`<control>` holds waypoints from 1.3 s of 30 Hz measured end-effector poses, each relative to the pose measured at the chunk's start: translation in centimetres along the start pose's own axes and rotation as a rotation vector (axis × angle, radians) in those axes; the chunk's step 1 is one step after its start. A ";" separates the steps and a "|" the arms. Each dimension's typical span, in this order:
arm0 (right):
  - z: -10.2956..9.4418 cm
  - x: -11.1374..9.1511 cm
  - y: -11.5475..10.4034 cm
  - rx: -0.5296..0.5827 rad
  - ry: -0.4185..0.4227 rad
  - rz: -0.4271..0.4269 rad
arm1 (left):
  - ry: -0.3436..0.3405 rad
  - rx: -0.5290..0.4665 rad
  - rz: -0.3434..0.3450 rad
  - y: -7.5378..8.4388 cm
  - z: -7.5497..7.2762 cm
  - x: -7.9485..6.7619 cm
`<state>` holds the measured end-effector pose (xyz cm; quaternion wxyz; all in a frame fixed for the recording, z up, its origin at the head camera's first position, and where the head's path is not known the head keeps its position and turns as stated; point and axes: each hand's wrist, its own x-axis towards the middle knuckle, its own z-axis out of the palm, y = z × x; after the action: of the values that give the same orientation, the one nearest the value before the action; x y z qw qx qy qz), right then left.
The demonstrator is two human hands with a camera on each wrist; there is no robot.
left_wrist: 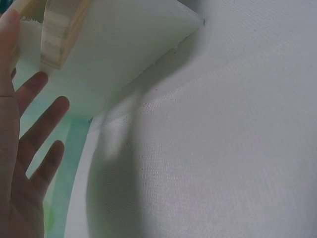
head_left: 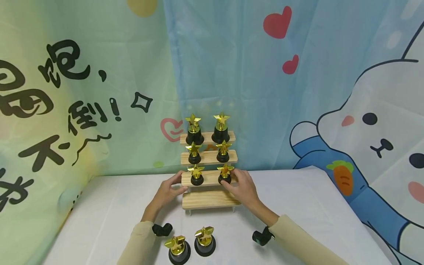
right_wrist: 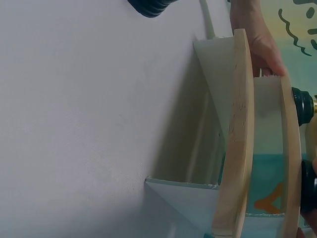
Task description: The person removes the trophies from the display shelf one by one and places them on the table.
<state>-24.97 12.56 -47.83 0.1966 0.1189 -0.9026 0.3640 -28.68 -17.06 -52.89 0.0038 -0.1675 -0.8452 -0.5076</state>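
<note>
A tiered wooden stand (head_left: 212, 200) stands on the white table with several small trophies on its upper steps, each a gold star on a black base. On the second step from the bottom, my right hand (head_left: 243, 187) pinches the right-hand trophy (head_left: 225, 173) between thumb and fingers. At the left end of that same step is my left hand (head_left: 169, 191), its fingers spread and its thumb near the plank edge. In the left wrist view, the left hand's fingers (left_wrist: 42, 116) are extended beside the stand's white side panel (left_wrist: 124, 49).
Two more trophies, one at the left (head_left: 179, 250) and one at the right (head_left: 205, 241), stand on the white table (head_left: 281, 206) in front of the stand. Close behind the stand hangs a printed curtain (head_left: 212, 73). The stand's lowest step bears nothing.
</note>
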 end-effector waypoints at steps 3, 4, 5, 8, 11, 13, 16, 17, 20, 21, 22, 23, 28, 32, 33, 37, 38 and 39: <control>-0.2 -0.2 -0.1 0.019 -0.007 -0.008 | -0.001 -0.001 -0.002 0.0 0.0 0.1; -0.2 -0.2 -0.2 0.026 -0.008 -0.013 | -0.001 -0.002 -0.004 0.0 0.0 0.1; -0.3 -0.3 -0.2 0.033 -0.010 -0.019 | -0.001 -0.004 -0.006 0.0 0.0 0.1; -0.6 -0.5 -0.4 0.061 -0.013 -0.037 | 0.003 -0.003 -0.004 0.0 0.1 0.2; -0.8 -0.8 -0.5 0.086 -0.022 -0.051 | 0.005 0.001 0.002 0.0 0.1 0.2; -1.0 -1.0 -0.7 0.089 -0.027 -0.060 | 0.005 0.011 0.011 0.0 0.0 0.1; -1.2 -1.4 -1.0 0.080 -0.037 -0.073 | 0.003 0.012 0.014 0.0 0.0 0.2; -1.3 -1.5 -1.1 0.078 -0.038 -0.076 | 0.002 0.011 0.013 0.1 0.0 0.2; -1.5 -1.8 -1.3 0.062 -0.039 -0.084 | 0.000 -0.002 0.003 0.0 0.0 0.2; -1.5 -2.0 -1.3 0.058 -0.038 -0.086 | 0.000 -0.002 -0.001 0.0 0.0 0.3; -1.6 -2.1 -1.4 0.054 -0.039 -0.086 | 0.001 0.002 -0.002 -0.1 0.0 0.3; -1.6 -2.2 -1.4 0.055 -0.042 -0.080 | 0.001 0.005 0.001 -0.1 0.0 0.3; -1.8 -3.0 -1.7 0.074 -0.064 -0.046 | 0.002 0.016 0.001 -0.2 0.0 0.2; -2.0 -3.7 -1.8 0.072 -0.075 -0.040 | 0.004 0.008 0.006 -0.2 0.1 0.1; -2.1 -3.9 -1.7 0.071 -0.074 -0.042 | 0.002 0.008 0.010 -0.2 0.1 0.2; -2.2 -4.6 -1.8 0.072 -0.078 -0.047 | -0.005 0.010 0.029 -0.3 0.0 0.1; -2.2 -4.8 -1.9 0.072 -0.078 -0.046 | -0.006 0.012 0.032 -0.3 0.0 0.1; -2.2 -5.0 -1.9 0.071 -0.079 -0.044 | -0.005 0.012 0.033 -0.3 -0.1 0.1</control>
<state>-19.23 13.14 -47.40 0.1645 0.1601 -0.8933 0.3865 -28.88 -17.22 -53.09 0.0112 -0.1829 -0.8452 -0.5020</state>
